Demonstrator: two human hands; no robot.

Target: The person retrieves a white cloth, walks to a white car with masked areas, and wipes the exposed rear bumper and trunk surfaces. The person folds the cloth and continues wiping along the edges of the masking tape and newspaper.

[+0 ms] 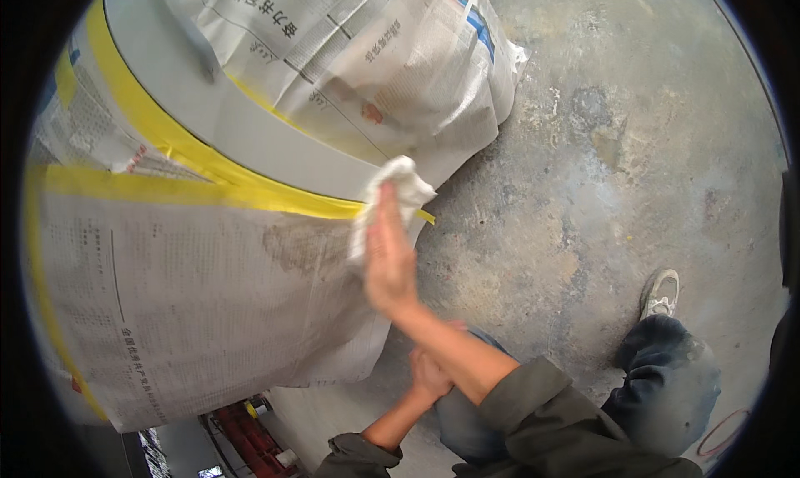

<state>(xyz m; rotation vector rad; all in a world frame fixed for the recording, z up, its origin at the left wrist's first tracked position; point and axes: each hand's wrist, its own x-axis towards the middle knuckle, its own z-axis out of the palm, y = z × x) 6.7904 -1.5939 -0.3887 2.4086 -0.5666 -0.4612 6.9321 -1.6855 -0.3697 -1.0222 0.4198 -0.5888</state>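
My right hand (388,257) presses a crumpled white rag (392,196) flat against the lower edge of a grey car panel (250,132). The panel's bare strip runs between sheets of newspaper (192,295) held on with yellow masking tape (208,186). A damp brownish stain shows on the newspaper just left of the rag. My left hand (429,376) rests low on my knee, fingers curled, partly hidden behind my right forearm; nothing is visible in it.
More newspaper (392,53) wraps the panel's upper part down to the stained concrete floor (617,161). My right leg in dark trousers and a white shoe (660,293) stand on the floor at right. Red objects (250,432) lie under the panel.
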